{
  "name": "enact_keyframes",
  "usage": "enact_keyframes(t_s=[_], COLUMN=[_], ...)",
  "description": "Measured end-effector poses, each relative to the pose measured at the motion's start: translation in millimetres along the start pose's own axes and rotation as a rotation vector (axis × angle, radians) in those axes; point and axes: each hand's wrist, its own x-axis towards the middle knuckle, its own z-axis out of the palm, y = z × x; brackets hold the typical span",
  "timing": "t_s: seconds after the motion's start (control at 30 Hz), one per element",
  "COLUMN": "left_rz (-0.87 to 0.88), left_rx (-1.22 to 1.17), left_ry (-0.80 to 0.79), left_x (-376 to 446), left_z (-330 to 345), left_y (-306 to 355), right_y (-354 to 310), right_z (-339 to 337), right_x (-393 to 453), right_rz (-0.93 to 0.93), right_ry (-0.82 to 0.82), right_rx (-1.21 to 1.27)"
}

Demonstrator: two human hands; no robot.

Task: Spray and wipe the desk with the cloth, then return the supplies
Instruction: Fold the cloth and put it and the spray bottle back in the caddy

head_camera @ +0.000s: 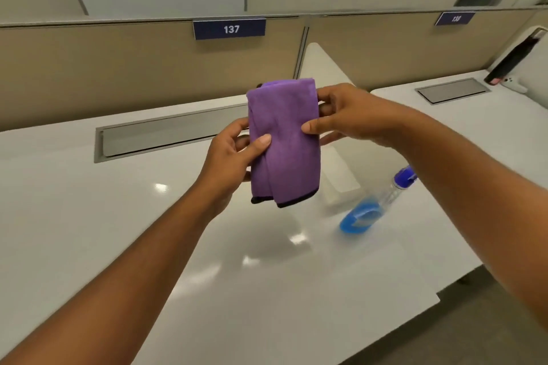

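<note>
Above the desk (pixel 89 201) we hold the cloth (pixel 283 142) in both hands, clear of the surface: our left hand (pixel 234 154) pinches its left edge between thumb and fingers, and our right hand (pixel 347 115) is closed on its right edge, thumb in front and fingers behind. It is a purple cloth with a dark hem, folded into a tall pad, and we judge it light, soft and limp, so it will sag or unfold if taken by one corner; better to grip across the folded layers, or flatten a palm on it for wiping. It looks neither slippery nor fragile. On the desk to our right lies the bottle (pixel 373 204), clear plastic with blue liquid and a blue cap, tipped on its side just beside a faint clear tray (pixel 341 187). We judge it rigid, smooth, moderately light and apt to roll, best taken around the body or neck. Its label is too blurred to read, and no brand shows. On the partition, a blue plate (pixel 229 29) reads "137"; a second plate (pixel 455 18) farther right is blurred, perhaps "138".
</note>
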Motion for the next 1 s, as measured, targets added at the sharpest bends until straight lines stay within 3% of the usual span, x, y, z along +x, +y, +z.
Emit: enact_keyframes(t_s=[0.27, 0.6, 0.8, 1.0], left_rz=[0.009, -0.252, -0.338, -0.249], left_rx=[0.051, 0.008, -0.129, 0.271], left_ry=[0.009, -0.021, 0.018, 0.026], left_x=[100, 167, 194, 205], left_z=[92, 150, 167, 164], left_y=[13, -42, -56, -74], right_y=[32, 122, 142, 163], right_z=[-109, -137, -147, -145], right_x=[49, 102, 133, 153], right_rz=[0.029, 0.072, -0.067, -0.161], right_ry=[0.083, 0.123, 0.142, 0.126], right_rx=[-0.201, -0.253, -0.397, -0.823])
